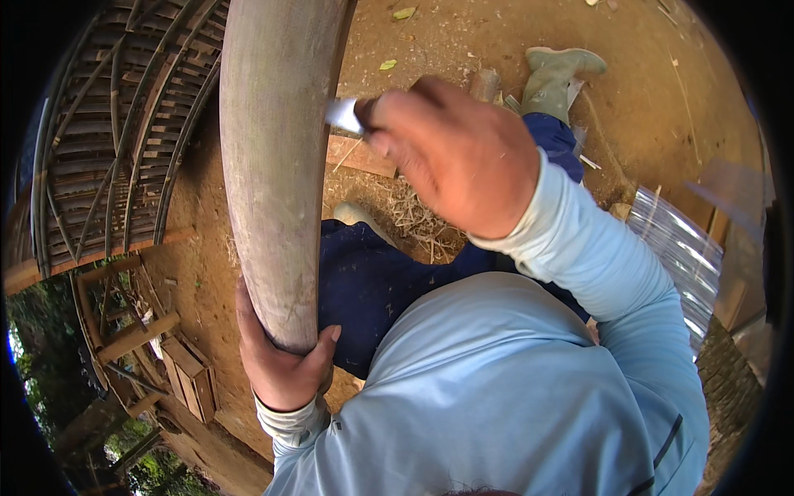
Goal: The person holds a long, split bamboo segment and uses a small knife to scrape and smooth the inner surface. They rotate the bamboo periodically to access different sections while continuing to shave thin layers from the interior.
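Over the Lap: Long Pale Piece (277,165) and Bladed Tool (343,114) in Hand

At the far left, a slatted rack (124,124) of narrow strips stands above the brown earth floor (203,306). Below it are a wooden frame (136,337) and a small wooden box (190,379).

Next to the right, the left hand (289,364) supports the lower end of the long pale piece. Its grip is wrapped around this end, with the thumb along the right side. The piece rises from the hand, leaning slightly, and runs out at the upper edge of the view. Its surface is smooth, grey-beige and finely streaked.

At the right edge of the piece is the bright blade of the tool. Motion blur obscures the tip; contact with the edge appears likely but cannot be confirmed. Below, dark blue trousers (397,269) extend beside a heap of thin shavings (422,217) on the floor.

Further right, the right hand (463,153) has its grip closed around the tool's dark handle. Beyond it stands a grey-green boot (548,80). At the far right lies a translucent corrugated sheet (678,248).
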Demonstrator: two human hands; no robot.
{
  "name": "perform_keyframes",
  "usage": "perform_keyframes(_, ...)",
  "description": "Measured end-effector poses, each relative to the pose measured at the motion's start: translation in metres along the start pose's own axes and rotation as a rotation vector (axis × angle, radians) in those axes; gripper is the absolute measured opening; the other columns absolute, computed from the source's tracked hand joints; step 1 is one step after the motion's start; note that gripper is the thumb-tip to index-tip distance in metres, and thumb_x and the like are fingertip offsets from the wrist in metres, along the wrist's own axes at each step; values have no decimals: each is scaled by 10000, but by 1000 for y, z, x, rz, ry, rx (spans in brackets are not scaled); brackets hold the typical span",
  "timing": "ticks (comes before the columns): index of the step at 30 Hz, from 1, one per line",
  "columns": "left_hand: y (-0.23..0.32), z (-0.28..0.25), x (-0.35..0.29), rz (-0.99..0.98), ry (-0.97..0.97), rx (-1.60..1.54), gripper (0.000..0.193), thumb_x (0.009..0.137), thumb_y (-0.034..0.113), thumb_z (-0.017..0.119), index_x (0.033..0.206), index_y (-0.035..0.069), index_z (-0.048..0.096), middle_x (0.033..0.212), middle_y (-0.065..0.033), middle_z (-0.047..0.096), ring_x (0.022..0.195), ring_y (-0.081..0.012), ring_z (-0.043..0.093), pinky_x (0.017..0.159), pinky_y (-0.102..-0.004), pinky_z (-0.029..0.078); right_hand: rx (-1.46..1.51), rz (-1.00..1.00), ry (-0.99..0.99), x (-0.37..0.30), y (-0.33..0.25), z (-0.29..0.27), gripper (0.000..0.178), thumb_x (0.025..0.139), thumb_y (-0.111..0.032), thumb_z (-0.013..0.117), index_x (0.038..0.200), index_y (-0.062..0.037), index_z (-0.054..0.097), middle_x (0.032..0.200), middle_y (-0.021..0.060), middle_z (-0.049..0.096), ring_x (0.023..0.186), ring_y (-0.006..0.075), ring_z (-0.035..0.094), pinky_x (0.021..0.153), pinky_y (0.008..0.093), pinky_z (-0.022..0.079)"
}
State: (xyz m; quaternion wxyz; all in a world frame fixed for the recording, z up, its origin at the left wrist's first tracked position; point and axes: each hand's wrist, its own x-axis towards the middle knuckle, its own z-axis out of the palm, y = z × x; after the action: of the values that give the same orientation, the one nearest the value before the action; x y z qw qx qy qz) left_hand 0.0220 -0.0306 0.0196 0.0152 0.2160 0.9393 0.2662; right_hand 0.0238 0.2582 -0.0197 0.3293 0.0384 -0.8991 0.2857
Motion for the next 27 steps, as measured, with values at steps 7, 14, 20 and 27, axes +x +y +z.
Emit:
perform_keyframes(7, -1, 0, -2, 6, 7, -17, 1114, 572, 116, 877, 1501, -41, 282, 1275, -270, 600, 1174, -362, 618, 989, -421, 475, -1, 36, 10, 5, -1, -3, 124, 906, -185, 667, 995, -110, 623, 802, 124, 590, 665, 345, 623, 553, 427, 488)
perform_keyframes(14, -3, 1, -5, 14, 7, -14, 1114, 567, 86, 869, 1504, -39, 278, 1276, -265, 602, 1181, -358, 614, 994, -419, 474, -49, 8, 53, 11, 10, -4, 119, 909, -203, 672, 981, -117, 631, 786, 127, 580, 676, 343, 625, 565, 419, 490)
perform_keyframes(20, 0, 1, -1, 10, 11, -21, 1114, 569, 95, 871, 1503, -39, 280, 1273, -267, 603, 1161, -364, 624, 982, -421, 480, -58, -20, 61, 15, 16, -4, 145, 906, -243, 672, 985, -136, 615, 762, 123, 581, 630, 341, 624, 523, 428, 489)
perform_keyframes(27, -8, 1, -2, 47, 18, -25, 1137, 561, 118, 885, 1506, -42, 272, 1276, -264, 601, 1171, -349, 615, 994, -415, 467, -59, -3, 4, 14, 8, -9, 123, 918, -194, 657, 1008, -122, 616, 773, 123, 583, 669, 352, 617, 573, 436, 493)
